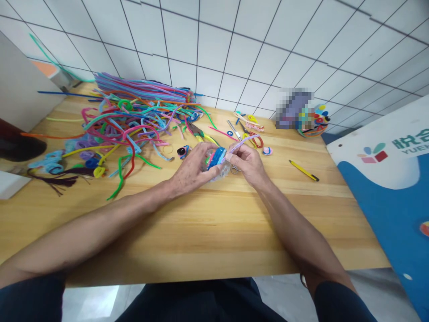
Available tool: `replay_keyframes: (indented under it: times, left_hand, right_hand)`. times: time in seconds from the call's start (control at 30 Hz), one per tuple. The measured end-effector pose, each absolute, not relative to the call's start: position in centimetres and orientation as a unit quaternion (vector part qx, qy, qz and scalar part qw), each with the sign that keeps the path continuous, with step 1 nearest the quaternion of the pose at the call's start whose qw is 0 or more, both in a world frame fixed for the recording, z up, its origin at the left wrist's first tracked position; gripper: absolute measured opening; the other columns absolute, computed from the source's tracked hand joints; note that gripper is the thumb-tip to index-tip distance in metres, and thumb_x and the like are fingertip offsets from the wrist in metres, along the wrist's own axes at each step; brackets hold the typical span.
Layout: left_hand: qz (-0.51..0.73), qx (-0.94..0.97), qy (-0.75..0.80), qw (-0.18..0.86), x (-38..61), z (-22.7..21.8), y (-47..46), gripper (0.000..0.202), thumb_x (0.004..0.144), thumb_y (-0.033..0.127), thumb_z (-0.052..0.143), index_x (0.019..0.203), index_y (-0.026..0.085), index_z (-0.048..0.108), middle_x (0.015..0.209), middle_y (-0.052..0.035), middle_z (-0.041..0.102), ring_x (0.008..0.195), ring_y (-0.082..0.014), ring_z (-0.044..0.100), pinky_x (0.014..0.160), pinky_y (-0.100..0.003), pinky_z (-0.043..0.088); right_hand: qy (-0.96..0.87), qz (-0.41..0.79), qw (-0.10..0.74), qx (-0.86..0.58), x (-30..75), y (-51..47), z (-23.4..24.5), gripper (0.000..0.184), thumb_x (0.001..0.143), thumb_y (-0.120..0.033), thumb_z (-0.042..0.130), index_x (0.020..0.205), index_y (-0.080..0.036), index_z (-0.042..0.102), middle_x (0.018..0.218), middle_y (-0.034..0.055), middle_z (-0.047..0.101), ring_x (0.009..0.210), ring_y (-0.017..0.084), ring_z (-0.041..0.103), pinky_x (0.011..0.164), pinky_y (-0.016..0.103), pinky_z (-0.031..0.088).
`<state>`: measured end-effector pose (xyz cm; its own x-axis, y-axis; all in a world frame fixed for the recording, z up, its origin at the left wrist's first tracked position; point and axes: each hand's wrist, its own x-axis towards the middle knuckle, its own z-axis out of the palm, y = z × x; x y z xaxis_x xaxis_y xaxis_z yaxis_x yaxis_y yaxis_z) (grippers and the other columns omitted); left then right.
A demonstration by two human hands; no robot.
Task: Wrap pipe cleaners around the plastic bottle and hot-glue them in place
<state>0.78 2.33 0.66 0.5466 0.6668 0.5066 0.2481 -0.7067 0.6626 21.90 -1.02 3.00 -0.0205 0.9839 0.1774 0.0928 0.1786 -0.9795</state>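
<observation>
Above the table (214,232), the left hand (192,172) cups a clear ball (217,162), seemingly banded blue; the right hand (248,162) pinches a lilac pipe cleaner (243,143) against it. Keep that strand taut, I'd say.

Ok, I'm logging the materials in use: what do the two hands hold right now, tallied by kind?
Clear ball: 1, in the left hand
Blue pipe-cleaner wrap: 1, around it
Lilac pipe cleaner: 1, in the right hand
Total: 3
</observation>
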Motion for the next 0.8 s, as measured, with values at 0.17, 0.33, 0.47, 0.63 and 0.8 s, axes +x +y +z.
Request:
replay_keyframes:
  times: [0.17,0.33,0.47,0.63,0.8]
  left_hand:
    - [0.405,0.846,0.242,0.248,0.9,0.3,2.4,0.043,0.096,0.038,0.063,0.134,0.022,0.051,0.128,-0.0116,0.066,0.121,-0.0288,0.064,0.104,-0.046,0.054]
    - [0.410,0.847,0.247,0.230,1.0,0.3,2.4,0.042,0.096,0.035,0.063,0.134,0.021,0.051,0.129,-0.0127,0.066,0.125,-0.0298,0.063,0.107,-0.047,0.053]
    - [0.407,0.850,0.245,0.229,1.0,0.4,2.4,0.044,0.095,0.033,0.063,0.135,0.021,0.051,0.132,-0.0137,0.064,0.128,-0.0307,0.062,0.109,-0.049,0.052]
    - [0.405,0.849,0.243,0.235,1.0,0.5,2.4,0.043,0.095,0.034,0.062,0.135,0.022,0.051,0.132,-0.0138,0.064,0.127,-0.0306,0.062,0.110,-0.050,0.052]
    - [0.410,0.849,0.237,0.233,1.0,0.4,2.5,0.044,0.095,0.035,0.062,0.135,0.021,0.051,0.132,-0.0138,0.064,0.127,-0.0301,0.062,0.110,-0.048,0.052]
  right_hand:
    - [-0.556,0.445,0.514,-0.478,21.9,-1.1,3.2,0.036,0.072,-0.048,0.091,0.079,-0.021,0.069,0.079,-0.0008,0.069,0.074,0.014,0.061,0.072,0.030,0.051]
    - [-0.557,0.442,0.505,-0.490,22.1,-1.5,4.1,0.033,0.074,-0.047,0.089,0.081,-0.020,0.072,0.075,-0.0016,0.069,0.067,0.012,0.057,0.063,0.027,0.047]
    - [-0.518,0.483,0.501,-0.497,21.9,-1.8,4.8,0.035,0.071,-0.046,0.091,0.082,-0.020,0.070,0.062,-0.0053,0.063,0.050,0.008,0.047,0.047,0.024,0.037]
    - [-0.459,0.535,0.518,-0.483,21.5,-1.8,5.2,0.040,0.061,-0.040,0.096,0.082,-0.021,0.068,0.061,-0.0059,0.063,0.051,0.008,0.051,0.045,0.022,0.036]
    - [-0.415,0.575,0.517,-0.480,21.3,-1.7,5.2,0.041,0.059,-0.038,0.096,0.079,-0.021,0.065,0.061,-0.0067,0.062,0.051,0.007,0.049,0.047,0.020,0.036]
